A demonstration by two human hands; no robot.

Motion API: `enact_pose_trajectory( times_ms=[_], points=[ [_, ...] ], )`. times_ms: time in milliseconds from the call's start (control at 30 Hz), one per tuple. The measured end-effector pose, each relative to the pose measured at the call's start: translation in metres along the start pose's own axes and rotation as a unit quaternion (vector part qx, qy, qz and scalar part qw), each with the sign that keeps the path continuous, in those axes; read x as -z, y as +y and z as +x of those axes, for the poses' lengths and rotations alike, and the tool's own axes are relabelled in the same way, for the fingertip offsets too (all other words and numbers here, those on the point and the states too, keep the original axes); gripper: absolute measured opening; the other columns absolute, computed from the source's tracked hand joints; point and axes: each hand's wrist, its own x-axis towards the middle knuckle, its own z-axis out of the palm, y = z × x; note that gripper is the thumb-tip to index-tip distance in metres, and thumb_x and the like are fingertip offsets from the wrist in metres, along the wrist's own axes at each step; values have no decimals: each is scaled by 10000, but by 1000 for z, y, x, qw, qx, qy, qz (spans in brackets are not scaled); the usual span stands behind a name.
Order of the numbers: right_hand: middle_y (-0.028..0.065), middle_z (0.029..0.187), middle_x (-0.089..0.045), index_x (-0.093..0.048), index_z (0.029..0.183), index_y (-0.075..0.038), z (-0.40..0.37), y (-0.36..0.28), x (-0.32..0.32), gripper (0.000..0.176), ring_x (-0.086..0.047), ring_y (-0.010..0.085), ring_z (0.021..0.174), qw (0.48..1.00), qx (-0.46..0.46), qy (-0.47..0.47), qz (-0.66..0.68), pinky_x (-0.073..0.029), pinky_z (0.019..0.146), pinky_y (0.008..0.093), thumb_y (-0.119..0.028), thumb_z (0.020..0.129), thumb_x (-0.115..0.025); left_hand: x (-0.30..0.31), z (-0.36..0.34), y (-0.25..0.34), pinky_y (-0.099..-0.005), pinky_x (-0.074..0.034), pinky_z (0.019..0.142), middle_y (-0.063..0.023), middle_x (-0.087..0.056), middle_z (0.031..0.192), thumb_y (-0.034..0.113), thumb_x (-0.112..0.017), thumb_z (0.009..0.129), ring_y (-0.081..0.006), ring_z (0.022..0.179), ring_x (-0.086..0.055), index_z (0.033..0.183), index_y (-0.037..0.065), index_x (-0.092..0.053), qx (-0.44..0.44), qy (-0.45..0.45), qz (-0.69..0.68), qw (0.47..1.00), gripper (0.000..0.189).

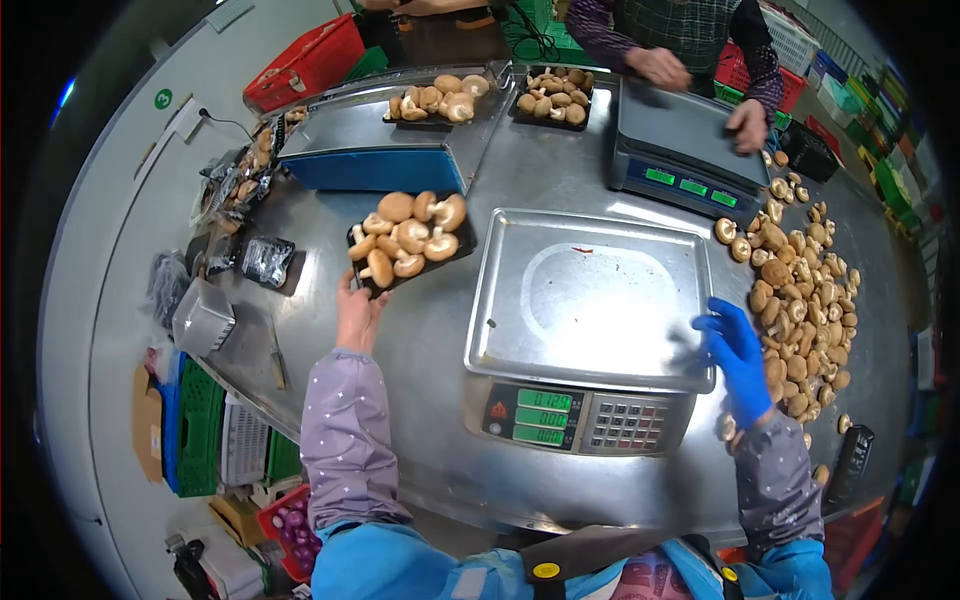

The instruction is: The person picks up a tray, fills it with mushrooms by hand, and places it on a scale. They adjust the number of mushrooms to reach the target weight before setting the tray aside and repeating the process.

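My bare left hand (357,312) grips the near edge of a black tray (458,244) heaped with brown mushrooms (408,237), left of the scale. My right hand (737,352), in a blue glove, hovers with fingers apart over the right edge of the scale's bare steel pan (590,292); it holds nothing. The scale's display (543,416) glows green at the front. A loose pile of mushrooms (805,300) lies on the metal table just right of the gloved hand.
Two more filled mushroom trays (440,100) (552,98) sit at the back. Another person's hands (705,90) work at a second scale (685,150) at the far right. A blue-sided machine (370,160) stands at back left. Crates (305,62) ring the table.
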Motion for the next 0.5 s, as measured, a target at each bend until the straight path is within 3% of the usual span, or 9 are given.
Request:
enact_pose_trajectory(
  times_ms=[100,167,267,500],
  points=[
    [64,967,-570,-437,1176,-35,-19,7,22,331,-554,112,722,996,-16,73,-47,-444,640,235,-86,856,-507,33,19,-25,-297,-527,618,-238,-438,1113,-144,-268,756,-277,799,-566,1290,46,-245,-9,65,-5,998,567],
    [60,954,-575,-456,1155,-33,-31,16,41,309,-544,102,725,993,-21,93,-67,-436,639,228,-87,856,-511,47,29,-43,-297,-529,583,-242,-442,1096,-150,-246,751,-276,737,-567,1296,49,-240,46,134,-2,990,580],
    [32,921,-571,-493,1111,-33,-49,25,62,248,-530,83,727,985,-40,148,-77,-424,640,206,-82,868,-493,51,35,-59,-293,-531,565,-242,-452,1080,-151,-237,755,-273,696,-571,1304,52,-233,54,149,-49,986,585],
    [7,892,-578,-521,1094,-79,-88,62,136,241,-508,53,674,966,-97,216,-107,-392,564,186,-143,861,-525,68,52,-76,-292,-527,719,-196,-455,1049,-66,-383,817,-234,806,-562,1309,41,-213,47,161,-88,982,532]
  ],
)
